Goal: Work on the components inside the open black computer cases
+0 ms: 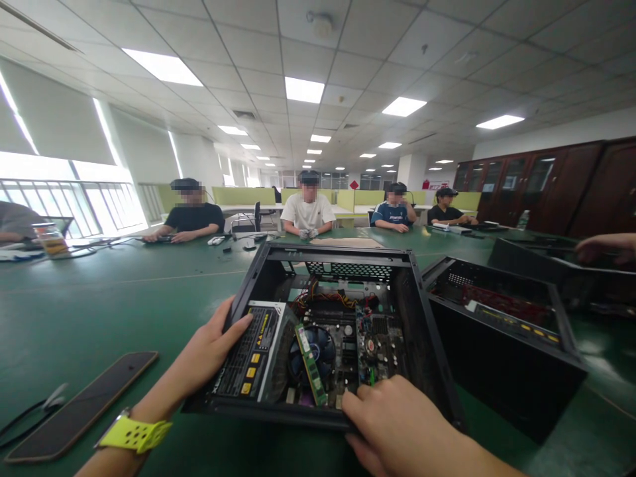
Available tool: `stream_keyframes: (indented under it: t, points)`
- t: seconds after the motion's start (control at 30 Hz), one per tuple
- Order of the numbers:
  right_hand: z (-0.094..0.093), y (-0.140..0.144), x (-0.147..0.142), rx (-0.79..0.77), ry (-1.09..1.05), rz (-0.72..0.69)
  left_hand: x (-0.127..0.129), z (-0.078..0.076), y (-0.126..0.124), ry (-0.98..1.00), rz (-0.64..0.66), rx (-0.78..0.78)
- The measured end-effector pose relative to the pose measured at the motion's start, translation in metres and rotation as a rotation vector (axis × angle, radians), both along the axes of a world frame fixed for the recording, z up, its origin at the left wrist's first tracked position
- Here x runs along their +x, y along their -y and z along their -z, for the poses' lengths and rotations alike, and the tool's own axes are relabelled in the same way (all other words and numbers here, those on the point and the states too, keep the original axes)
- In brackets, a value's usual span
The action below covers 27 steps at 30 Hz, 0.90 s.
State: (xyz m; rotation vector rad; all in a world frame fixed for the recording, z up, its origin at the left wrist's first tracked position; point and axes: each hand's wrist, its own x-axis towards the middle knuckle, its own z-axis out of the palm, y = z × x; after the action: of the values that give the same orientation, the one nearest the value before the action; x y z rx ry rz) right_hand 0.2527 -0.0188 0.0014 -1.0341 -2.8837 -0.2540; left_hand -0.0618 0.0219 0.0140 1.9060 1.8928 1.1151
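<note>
An open black computer case (pixel 433 331) is tilted in front of me above the green table. My left hand (pixel 218 341) grips its left side, thumb over the rim against the labelled power supply (pixel 256 348). On the near rim, my right hand (pixel 392 421) is closed with its fingers curled over the edge. Inside, a green memory stick (pixel 311 364) lies slantwise across the cooling fan (pixel 322 351). To the right of the fan sits a circuit card (pixel 380 331), and coloured cables (pixel 342 299) run along the back. My right fingertips are partly hidden.
A second open case (pixel 501 358) stands close on the right, with a co-worker's hand (pixel 606 248) beyond it. A dark phone-like slab (pixel 84 404) and a cable (pixel 30 417) lie at left on the green table (pixel 149 298). Several people sit across the table.
</note>
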Motion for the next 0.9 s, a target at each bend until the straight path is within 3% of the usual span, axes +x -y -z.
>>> stream_keyframes:
  t: [0.5,0.9]
  points:
    - [-0.005,-0.006,0.003,0.042,-0.034,0.017,0.007,-0.007,-0.004,0.098,0.027,-0.082]
    - [-0.018,-0.031,0.004,0.09,-0.015,0.051,0.002,-0.008,-0.039,0.153,0.102,-0.132]
